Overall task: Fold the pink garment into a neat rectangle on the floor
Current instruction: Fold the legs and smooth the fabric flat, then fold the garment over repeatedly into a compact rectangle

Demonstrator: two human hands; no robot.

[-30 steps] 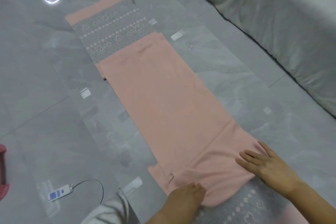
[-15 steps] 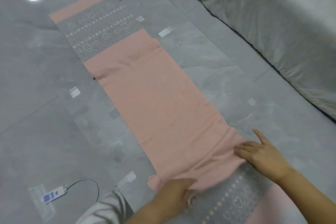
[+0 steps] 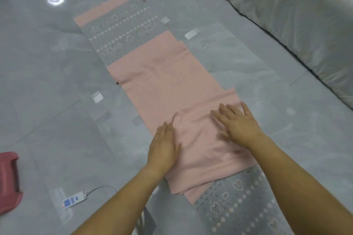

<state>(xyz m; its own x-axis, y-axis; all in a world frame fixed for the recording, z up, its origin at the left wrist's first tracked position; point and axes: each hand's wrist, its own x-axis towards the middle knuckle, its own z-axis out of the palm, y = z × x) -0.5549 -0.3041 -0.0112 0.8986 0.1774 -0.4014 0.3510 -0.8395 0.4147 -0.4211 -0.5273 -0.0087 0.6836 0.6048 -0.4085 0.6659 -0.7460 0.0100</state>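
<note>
Two bare hands are lying flat on a long pink fabric garment [image 3: 168, 86], which is stretching as a narrow strip across the grey tiled floor [image 3: 47, 82]. The left hand [image 3: 164, 145] is pressing with straight, closed-together fingers on the left edge of a folded-over pink layer, curling round nothing. Just beside it, the right hand [image 3: 236, 122] is resting palm down on the same layer with its fingers spread and straight, likewise holding nothing. Behind both wrists, a grey patterned band with pale hearts and dots [image 3: 238, 206] is showing from under the near edge of the pink layer. Well beyond the fingertips, the pink strip is running on to a second grey heart-patterned band [image 3: 122, 32] and a plain pink end. Well to the left of the left forearm, a small white controller with a thin cable [image 3: 73, 200] is lying on the tiles, and further left a dark pink plastic object [image 3: 8, 179] is sitting at the frame edge. Far to the right of the right hand, pale grey bedding [image 3: 305, 15] is draping down to the floor.
</note>
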